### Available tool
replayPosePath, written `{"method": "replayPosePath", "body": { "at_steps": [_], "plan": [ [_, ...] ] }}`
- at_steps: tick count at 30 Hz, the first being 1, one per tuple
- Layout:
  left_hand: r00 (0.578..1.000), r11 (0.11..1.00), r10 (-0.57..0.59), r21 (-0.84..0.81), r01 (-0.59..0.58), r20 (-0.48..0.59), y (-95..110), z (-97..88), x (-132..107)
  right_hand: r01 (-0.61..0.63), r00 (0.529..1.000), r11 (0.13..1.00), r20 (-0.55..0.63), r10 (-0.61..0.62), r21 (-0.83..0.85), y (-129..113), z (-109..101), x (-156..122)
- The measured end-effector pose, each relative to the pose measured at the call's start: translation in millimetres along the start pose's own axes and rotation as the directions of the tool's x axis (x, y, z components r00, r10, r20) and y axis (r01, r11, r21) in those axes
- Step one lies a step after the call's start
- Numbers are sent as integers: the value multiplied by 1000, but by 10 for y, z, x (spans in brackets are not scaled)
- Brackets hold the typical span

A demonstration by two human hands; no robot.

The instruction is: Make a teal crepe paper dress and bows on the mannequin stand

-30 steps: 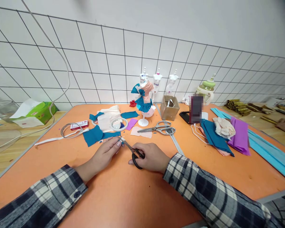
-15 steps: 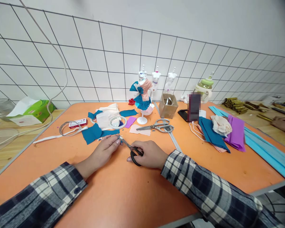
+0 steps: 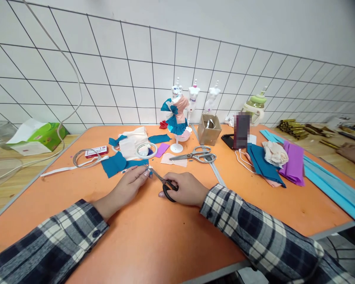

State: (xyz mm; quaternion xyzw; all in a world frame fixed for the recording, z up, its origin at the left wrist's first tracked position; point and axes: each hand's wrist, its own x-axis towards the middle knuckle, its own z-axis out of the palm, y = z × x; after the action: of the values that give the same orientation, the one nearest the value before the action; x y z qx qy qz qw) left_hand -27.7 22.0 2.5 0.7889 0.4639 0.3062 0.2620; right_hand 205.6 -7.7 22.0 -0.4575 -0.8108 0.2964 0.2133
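Note:
My right hand [image 3: 186, 190] grips a small pair of scissors [image 3: 158, 176] by its black handles, with the blades pointing left. At the blade tips, my left hand [image 3: 131, 183] pinches a small blue-and-white piece [image 3: 150, 169], mostly hidden by the fingers; its material is hard to make out. Just beyond the hands lie teal crepe pieces [image 3: 114, 165], a pale peach sheet [image 3: 132, 142], a roll of tape [image 3: 147, 150] and a purple piece [image 3: 162, 150]. Larger metal scissors [image 3: 195, 155] rest on a pink scrap. A small dress form [image 3: 180, 114] wears a peach and teal paper dress with a bow.
Behind stand more white dress forms [image 3: 194, 96] and a cardboard box [image 3: 209, 132]. A phone [image 3: 242, 130], a green-lidded bottle [image 3: 255, 106] and folded crepe paper [image 3: 292, 163] are to the right. Leftward are a red-white box [image 3: 96, 152] and a tissue pack [image 3: 44, 138]. Another person's hand [image 3: 353, 152] shows far right.
The view has shifted slightly. Both hands stay nearly in place, with the scissors blades still at the small piece.

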Motion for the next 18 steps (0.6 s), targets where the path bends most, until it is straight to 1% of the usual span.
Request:
{"method": "replayPosePath", "body": {
  "at_steps": [4, 9, 12, 18],
  "plan": [
    [1000, 999, 12, 34, -12, -4, -3, -7, 8, -9, 1000, 1000, 25, 9, -6, -9, -8, -6],
    [999, 985, 35, 168, -32, -15, -32, -11, 11, 5, 1000, 1000, 7, -5, -2, -20, -24, 0],
    [999, 974, 37, 225, -33, -14, -50, -5, -1, -7, 1000, 1000, 12, 7, 20, -27, -34, -1],
    [999, 974, -1, 227, 13, -53, -75, 9, 5, -1, 1000, 1000, 18, 1, 27, -8, -29, 2]
  ]
}}
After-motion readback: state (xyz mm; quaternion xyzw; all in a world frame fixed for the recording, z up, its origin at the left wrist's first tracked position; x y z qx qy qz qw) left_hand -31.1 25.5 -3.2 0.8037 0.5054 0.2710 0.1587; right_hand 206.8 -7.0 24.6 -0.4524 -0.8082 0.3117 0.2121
